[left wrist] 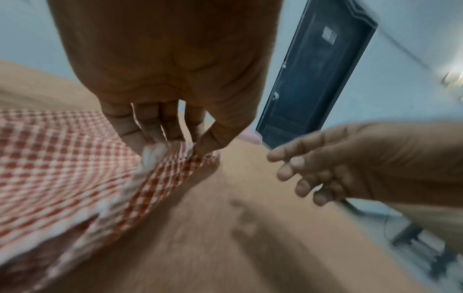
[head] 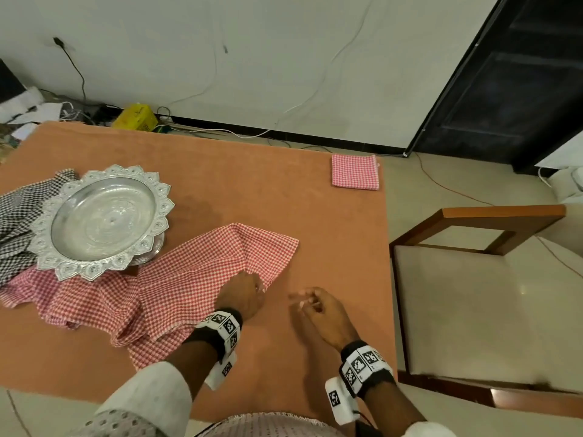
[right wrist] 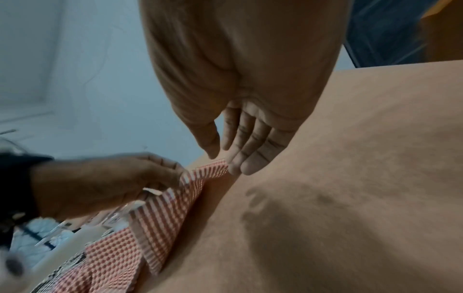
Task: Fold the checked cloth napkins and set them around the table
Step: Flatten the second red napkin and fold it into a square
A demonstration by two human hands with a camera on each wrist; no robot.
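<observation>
One red checked napkin [head: 202, 279] sprawls at bench [head: 284, 200] nine o'clock; our left hand [head: 243, 298] pinches its near edge, right hand [head: 318, 307] hangs loose, empty, at three o'clock, nearer free corner.

Red checked napkins: three. One folded square [head: 355, 171] at the far right corner, well beyond both hands; one open napkin [head: 202, 279] under the left hand; one crumpled [head: 34, 287] to the left of that hand, partly under the tray.
Black checked cloths: one [head: 17, 216], bunched far to the left of the left hand, behind the tray.
Silver trays: one [head: 101, 220], scalloped rim, ahead and left of the left hand.
Hands: two. Left hand [head: 241, 293] pinches the open napkin's edge; right hand [head: 318, 305] just beside it, fingers loose, holding nothing.
Tables: one [head: 284, 200], orange-topped, under both hands.
Chairs: one [head: 479, 298], right of the right hand.
</observation>
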